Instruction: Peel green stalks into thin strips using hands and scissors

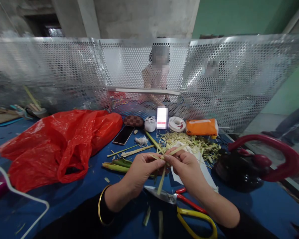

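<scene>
Both hands meet over the middle of the blue table, pinching pale green leaf strips (pixel 161 182) that cross each other between the fingertips. My left hand (pixel 142 171), with a gold bangle at the wrist, closes thumb and fingers on the strips from the left. From the right, my right hand (pixel 185 166) pinches them too. One strip hangs down toward the scissors (pixel 164 195), which have one red and one yellow handle and lie below the hands. Green leaf stalks (pixel 117 166) rest beside my left hand. Behind the hands spreads a heap of shredded strips (pixel 191 142).
A red plastic bag (pixel 64 146) covers the left side. A phone (pixel 124 135), a white thread ball (pixel 149 123), a tape roll (pixel 176 124) and an orange pouch (pixel 201 127) stand at the back. A dark kettle (pixel 239 169) sits right. A perforated metal screen (pixel 129 66) separates another person.
</scene>
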`<move>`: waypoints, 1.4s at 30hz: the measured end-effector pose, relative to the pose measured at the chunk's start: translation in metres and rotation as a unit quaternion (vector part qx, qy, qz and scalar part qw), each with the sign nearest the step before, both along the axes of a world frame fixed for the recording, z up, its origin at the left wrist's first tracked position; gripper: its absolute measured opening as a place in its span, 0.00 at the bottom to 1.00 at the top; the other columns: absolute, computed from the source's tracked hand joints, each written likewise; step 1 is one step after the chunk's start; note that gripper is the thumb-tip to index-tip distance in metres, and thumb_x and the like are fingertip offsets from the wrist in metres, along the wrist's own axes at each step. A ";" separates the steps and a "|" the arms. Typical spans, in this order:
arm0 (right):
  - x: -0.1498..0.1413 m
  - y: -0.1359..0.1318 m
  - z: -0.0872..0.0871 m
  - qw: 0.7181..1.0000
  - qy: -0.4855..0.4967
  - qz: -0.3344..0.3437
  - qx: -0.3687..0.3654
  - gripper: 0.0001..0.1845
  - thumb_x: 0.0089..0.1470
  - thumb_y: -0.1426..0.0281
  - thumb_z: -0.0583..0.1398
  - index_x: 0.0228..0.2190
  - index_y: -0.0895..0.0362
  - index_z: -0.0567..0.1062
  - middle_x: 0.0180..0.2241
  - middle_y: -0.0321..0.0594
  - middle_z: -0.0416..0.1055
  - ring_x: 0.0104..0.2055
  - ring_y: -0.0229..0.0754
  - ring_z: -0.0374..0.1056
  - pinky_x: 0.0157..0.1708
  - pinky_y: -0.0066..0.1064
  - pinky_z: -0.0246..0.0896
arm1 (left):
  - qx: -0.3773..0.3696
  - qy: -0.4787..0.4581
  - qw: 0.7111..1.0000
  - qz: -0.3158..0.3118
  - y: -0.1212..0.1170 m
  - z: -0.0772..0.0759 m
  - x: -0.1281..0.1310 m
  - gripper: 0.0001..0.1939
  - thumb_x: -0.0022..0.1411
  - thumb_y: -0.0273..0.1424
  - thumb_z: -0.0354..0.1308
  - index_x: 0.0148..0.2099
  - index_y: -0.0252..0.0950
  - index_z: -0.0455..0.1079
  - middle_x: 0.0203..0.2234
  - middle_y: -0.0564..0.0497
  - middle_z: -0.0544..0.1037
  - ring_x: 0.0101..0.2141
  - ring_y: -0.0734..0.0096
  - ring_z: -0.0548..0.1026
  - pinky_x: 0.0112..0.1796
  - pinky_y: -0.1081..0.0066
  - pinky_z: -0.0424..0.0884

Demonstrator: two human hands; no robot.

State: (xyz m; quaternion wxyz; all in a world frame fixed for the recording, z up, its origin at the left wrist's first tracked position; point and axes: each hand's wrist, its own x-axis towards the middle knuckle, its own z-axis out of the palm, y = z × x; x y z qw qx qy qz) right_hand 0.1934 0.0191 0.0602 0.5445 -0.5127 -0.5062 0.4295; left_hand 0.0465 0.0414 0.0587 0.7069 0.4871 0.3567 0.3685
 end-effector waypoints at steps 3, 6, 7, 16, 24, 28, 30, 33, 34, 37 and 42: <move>-0.003 -0.001 0.000 1.000 0.016 -0.015 0.009 0.12 0.44 0.62 0.64 0.20 0.57 0.72 0.18 0.32 0.65 0.17 0.31 0.51 0.14 0.25 0.43 | -0.011 -0.023 1.000 -0.007 -0.001 -0.001 0.001 0.11 0.48 0.36 0.68 0.31 0.33 0.75 0.21 0.53 0.76 0.24 0.76 0.72 0.30 0.75 0.65; -0.005 -0.001 -0.002 0.999 0.032 -0.007 0.011 0.14 0.44 0.60 0.65 0.19 0.57 0.70 0.20 0.33 0.66 0.17 0.30 0.51 0.14 0.25 0.43 | -0.018 -0.031 0.999 0.011 -0.003 0.000 0.002 0.11 0.47 0.36 0.69 0.29 0.33 0.75 0.20 0.54 0.75 0.23 0.77 0.71 0.30 0.75 0.65; -0.005 -0.001 -0.004 0.999 0.038 -0.004 0.002 0.15 0.44 0.59 0.65 0.20 0.57 0.70 0.19 0.32 0.64 0.17 0.30 0.50 0.14 0.25 0.42 | -0.019 -0.030 0.999 0.018 -0.003 0.000 0.003 0.12 0.47 0.36 0.69 0.28 0.33 0.74 0.20 0.54 0.75 0.23 0.77 0.70 0.30 0.75 0.65; 0.014 0.008 -0.002 0.984 -0.112 0.136 -0.015 0.10 0.51 0.63 0.62 0.29 0.57 0.75 0.15 0.27 0.56 0.15 0.30 0.50 0.15 0.24 0.44 | -0.019 0.007 0.998 0.062 0.004 0.001 -0.001 0.11 0.47 0.35 0.68 0.28 0.33 0.73 0.22 0.52 0.76 0.24 0.76 0.71 0.31 0.75 0.66; 0.035 0.007 0.012 0.930 -0.312 0.099 0.170 0.10 0.57 0.70 0.58 0.24 0.56 0.74 0.21 0.33 0.64 0.24 0.36 0.59 0.24 0.27 0.54 | -0.020 0.003 0.998 0.053 0.007 0.004 -0.004 0.10 0.47 0.35 0.68 0.29 0.33 0.74 0.24 0.51 0.78 0.26 0.74 0.75 0.35 0.71 0.71; 0.031 -0.002 0.015 0.870 -0.400 0.024 0.286 0.10 0.60 0.72 0.55 0.29 0.56 0.76 0.25 0.37 0.64 0.28 0.38 0.62 0.27 0.28 0.55 | -0.024 0.000 0.997 0.076 0.009 0.003 -0.005 0.11 0.45 0.34 0.69 0.30 0.33 0.74 0.25 0.51 0.79 0.26 0.73 0.76 0.35 0.71 0.71; 0.027 -0.006 0.015 0.822 -0.459 -0.002 0.336 0.12 0.61 0.72 0.54 0.30 0.57 0.76 0.24 0.37 0.63 0.26 0.38 0.60 0.25 0.28 0.51 | -0.011 0.017 0.997 0.075 0.009 0.003 -0.004 0.11 0.46 0.34 0.68 0.30 0.34 0.74 0.24 0.52 0.78 0.26 0.73 0.75 0.35 0.71 0.70; 0.024 -0.009 0.013 0.752 -0.529 -0.025 0.392 0.15 0.61 0.74 0.53 0.27 0.57 0.77 0.22 0.38 0.61 0.24 0.39 0.56 0.24 0.30 0.46 | 0.023 0.066 0.997 0.046 0.009 0.003 -0.004 0.10 0.47 0.34 0.66 0.29 0.33 0.74 0.22 0.53 0.77 0.24 0.75 0.73 0.32 0.73 0.68; 0.023 -0.008 0.012 0.741 -0.539 -0.026 0.399 0.16 0.60 0.75 0.53 0.26 0.57 0.77 0.22 0.38 0.61 0.25 0.39 0.55 0.24 0.31 0.46 | 0.037 0.083 0.995 0.032 0.008 0.003 -0.003 0.09 0.48 0.34 0.65 0.29 0.33 0.75 0.21 0.53 0.76 0.23 0.75 0.72 0.30 0.73 0.67; 0.024 -0.006 0.011 0.761 -0.529 -0.002 0.374 0.14 0.60 0.75 0.53 0.27 0.58 0.76 0.24 0.39 0.62 0.26 0.40 0.57 0.25 0.31 0.48 | 0.098 0.137 0.986 -0.018 0.006 0.004 -0.004 0.06 0.49 0.30 0.61 0.27 0.32 0.74 0.18 0.56 0.72 0.20 0.78 0.66 0.26 0.76 0.61; 0.029 -0.002 0.018 0.866 -0.428 0.085 0.244 0.09 0.57 0.74 0.57 0.27 0.58 0.74 0.26 0.37 0.63 0.29 0.38 0.62 0.29 0.29 0.54 | 0.241 0.232 0.934 -0.123 0.002 0.011 -0.010 0.07 0.52 0.28 0.57 0.26 0.32 0.75 0.17 0.58 0.68 0.21 0.79 0.62 0.25 0.77 0.57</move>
